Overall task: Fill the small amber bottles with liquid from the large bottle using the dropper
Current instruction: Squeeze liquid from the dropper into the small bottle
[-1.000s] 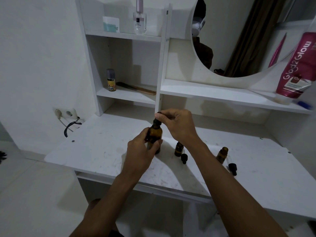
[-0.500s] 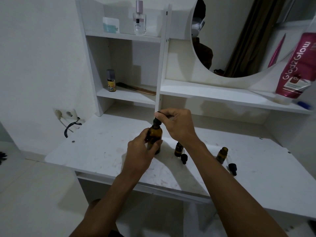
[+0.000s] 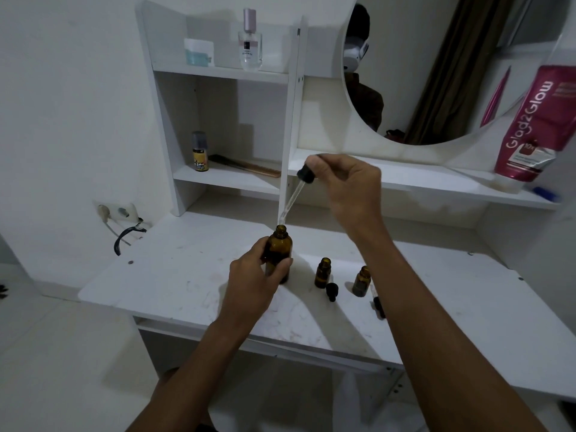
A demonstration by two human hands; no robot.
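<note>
We are at the step between drawing and dosing. Our right hand (image 3: 349,182) pinches the dropper (image 3: 300,186) by its black cap, the glass tube tilted and its tip just above the large bottle's (image 3: 279,251) open neck. Our left hand (image 3: 252,275) grips that bottle upright, left of the tabletop's (image 3: 187,275) middle. We cannot tell whether the tube holds liquid. Next, we judge, the tip goes right to the nearer small amber bottle (image 3: 323,272), which is uncapped and near the large one. The second small amber bottle (image 3: 361,280) stands further right. Both necks are narrow and want steady aim.
</note>
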